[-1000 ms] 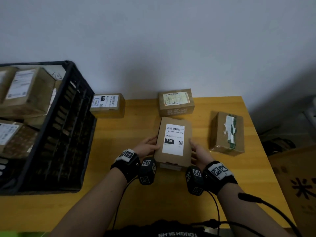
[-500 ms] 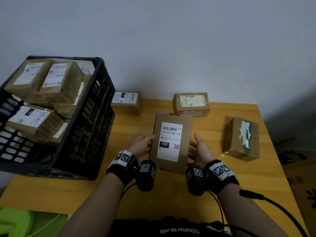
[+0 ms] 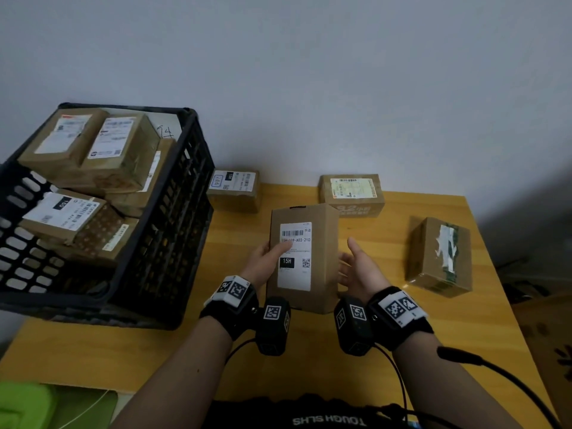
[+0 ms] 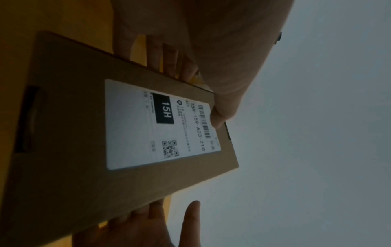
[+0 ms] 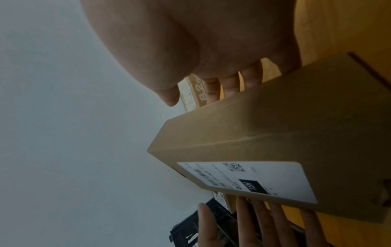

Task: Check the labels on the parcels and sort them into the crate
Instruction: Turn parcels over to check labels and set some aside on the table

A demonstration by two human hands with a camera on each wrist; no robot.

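I hold a flat brown parcel [image 3: 322, 243] upright above the wooden table [image 3: 371, 351], its white "15H" label [image 3: 294, 258] facing me. My left hand [image 3: 266, 261] grips its left edge, with the thumb [image 4: 224, 100] pressed on the label's barcode and the fingers behind. My right hand [image 3: 359, 270] is at the right edge. Its straight fingers [image 5: 230, 83] lie behind the box and its thumb stands free of it. The black plastic crate [image 3: 173, 230] stands at the left with several labelled parcels [image 3: 120, 150] stacked inside.
Three more parcels lie on the table: one [image 3: 235, 193] next to the crate's far corner, one [image 3: 353, 193] by the wall, one with torn tape [image 3: 439, 258] at the right. A green object [image 3: 24, 404] sits below the table's near left edge.
The parcel has risen off the table and tipped up towards me. My left thumb has slid onto the label, and my right thumb has come off the box. The view has swung left over the crate.
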